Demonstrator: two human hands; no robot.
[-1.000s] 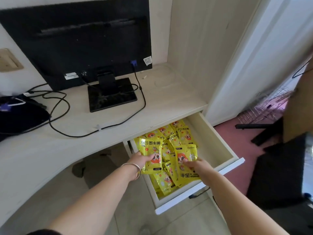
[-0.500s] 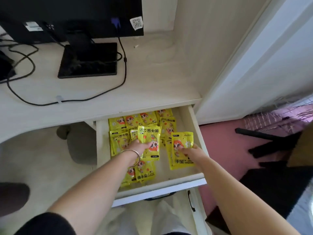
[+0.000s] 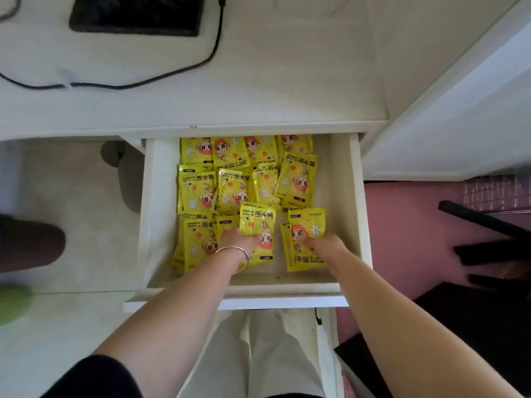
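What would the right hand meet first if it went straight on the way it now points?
Probably the tilted yellow foil packet lying further back in the white wooden drawer. The right hand itself grips a second yellow packet. Depth is unclear.

The single view comes from a wide-angle camera worn on the person's head, looking almost straight down into the pulled-out white wooden drawer (image 3: 343,196), whose front rail runs level across the lower middle of the frame. It sits close above the work: both bare forearms enter from the bottom edge and reach the left hand (image 3: 238,241) and right hand (image 3: 324,242) near the centre, and the print on the yellow foil packets (image 3: 297,179) is legible. The wide lens also takes in the white desk top (image 3: 287,81) across the upper frame, the flat black monitor base (image 3: 135,15) at upper left and the pink floor (image 3: 402,225) at right.
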